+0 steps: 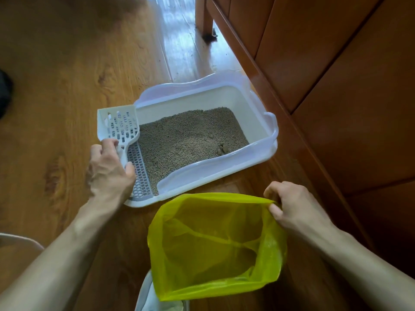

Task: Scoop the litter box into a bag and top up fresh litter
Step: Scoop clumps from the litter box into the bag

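Note:
A white litter box (260, 104) with a translucent rim stands on the wooden floor, holding brown-grey litter (186, 140) with a few darker clumps (222, 149) near its right front. My left hand (110, 169) grips the handle of a white slotted scoop (119, 124), which is raised over the box's left end above a grey grid step (139, 173). The scoop looks empty. My right hand (289, 205) pinches the rim of a yellow-green plastic bag (215, 245), held open in front of the box.
A wooden cabinet (336, 75) runs along the right, close to the box. One of its legs (205, 16) stands at the back. A white object (152, 299) lies under the bag at the bottom edge. Wooden floor (56, 75) spreads to the left.

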A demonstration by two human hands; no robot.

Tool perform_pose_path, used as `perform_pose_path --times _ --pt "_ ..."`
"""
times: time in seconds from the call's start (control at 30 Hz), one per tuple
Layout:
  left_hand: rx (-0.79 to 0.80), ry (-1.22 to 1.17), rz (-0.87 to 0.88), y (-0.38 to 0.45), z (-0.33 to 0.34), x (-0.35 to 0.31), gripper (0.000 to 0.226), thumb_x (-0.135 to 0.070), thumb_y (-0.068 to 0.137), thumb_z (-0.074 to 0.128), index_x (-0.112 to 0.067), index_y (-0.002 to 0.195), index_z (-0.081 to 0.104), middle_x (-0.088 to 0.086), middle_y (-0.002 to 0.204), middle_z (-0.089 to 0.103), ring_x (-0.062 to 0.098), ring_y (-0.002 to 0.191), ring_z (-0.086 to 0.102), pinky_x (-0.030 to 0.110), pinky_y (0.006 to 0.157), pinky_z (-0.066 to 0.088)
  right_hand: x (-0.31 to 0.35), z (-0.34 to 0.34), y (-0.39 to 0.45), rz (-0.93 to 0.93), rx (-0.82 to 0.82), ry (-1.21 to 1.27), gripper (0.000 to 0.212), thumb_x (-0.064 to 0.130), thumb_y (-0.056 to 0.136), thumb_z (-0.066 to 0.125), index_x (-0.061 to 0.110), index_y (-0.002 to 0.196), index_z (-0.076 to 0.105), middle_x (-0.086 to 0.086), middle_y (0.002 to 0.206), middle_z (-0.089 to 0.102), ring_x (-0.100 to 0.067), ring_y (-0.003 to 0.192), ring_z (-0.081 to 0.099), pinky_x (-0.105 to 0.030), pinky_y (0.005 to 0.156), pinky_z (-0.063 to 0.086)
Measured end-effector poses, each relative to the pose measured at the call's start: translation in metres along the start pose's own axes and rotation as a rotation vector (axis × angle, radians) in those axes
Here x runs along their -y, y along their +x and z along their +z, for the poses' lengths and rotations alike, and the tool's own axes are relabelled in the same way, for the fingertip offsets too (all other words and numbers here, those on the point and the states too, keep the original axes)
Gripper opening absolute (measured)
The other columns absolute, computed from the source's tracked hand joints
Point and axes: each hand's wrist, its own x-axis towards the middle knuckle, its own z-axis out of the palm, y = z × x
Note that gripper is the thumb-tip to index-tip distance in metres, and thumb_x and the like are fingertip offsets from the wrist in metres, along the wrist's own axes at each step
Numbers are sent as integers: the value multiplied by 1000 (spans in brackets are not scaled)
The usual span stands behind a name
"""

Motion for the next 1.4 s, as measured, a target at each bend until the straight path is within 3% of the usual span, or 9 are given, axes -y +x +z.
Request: perform_pose_path --times 0.13,0.27,0.47,0.73,0.9,1.03,1.1,1.2,1.4 --pt "-29 -92 31 1 -1 8 48 -4 81 64 0 126 49 26 111 56 43 100 55 48 84 46 1 1 1 -17 -38 38 10 23 81 64 30 85 59 11 80 56 -16 76 58 -39 68 53" --pt "-44 -146 251 -5 -8 -7 39 -4 81 67 1 118 58 21 103 65 38 90 60 47 81 50 3 1 3 -46 -89 95 9 22 79 64 29 83 60 11 77 58 -11 71 57 -39 64 52" --pt "203 -68 558 7 -3 -59 33 -17 85 61 -14 118 62 7 105 66 28 95 58 48 80 53 8 -3 5 -36 -90 173 10 19 80 64 28 80 62 9 75 60 -8 69 58 -39 62 53" --pt "253 316 767 33 -11 -89 21 -22 90 58 -24 110 63 -1 92 63 24 85 57 33 62 45 8 -13 9 -45 -59 182 11 21 81 64 31 80 61 9 76 60 -8 71 58 -38 64 52" --pt "330 530 833 34 -4 -114 28 -8 88 56 -23 107 69 5 94 66 27 86 63 34 64 52 6 -8 3 -32 -47 222 10 20 78 62 30 79 61 8 75 60 -9 69 57 -40 63 51" --pt "385 588 872 32 9 -136 16 -3 82 58 -16 87 66 5 78 60 30 74 57 33 59 48 6 -7 9 -34 -71 251 8 22 78 60 30 81 60 10 75 58 -8 69 57 -39 63 51" --pt "401 590 899 31 15 -145 14 -1 82 57 -15 78 59 5 69 51 31 72 56 32 58 43 6 -7 10 -38 -75 260 8 20 79 60 29 81 60 11 75 57 -8 70 56 -39 64 51" --pt "407 540 926 34 30 -155 16 0 82 53 -14 78 60 8 72 55 34 77 61 33 59 43 6 -5 11 -40 -91 266 8 20 78 60 28 80 59 11 74 56 -9 69 56 -40 64 51" --pt "492 209 908 41 78 -142 24 -10 80 59 -18 101 65 3 95 64 30 93 57 40 75 51 2 -3 11 -27 -100 301 7 20 80 60 27 80 60 11 75 57 -8 70 56 -37 63 50"
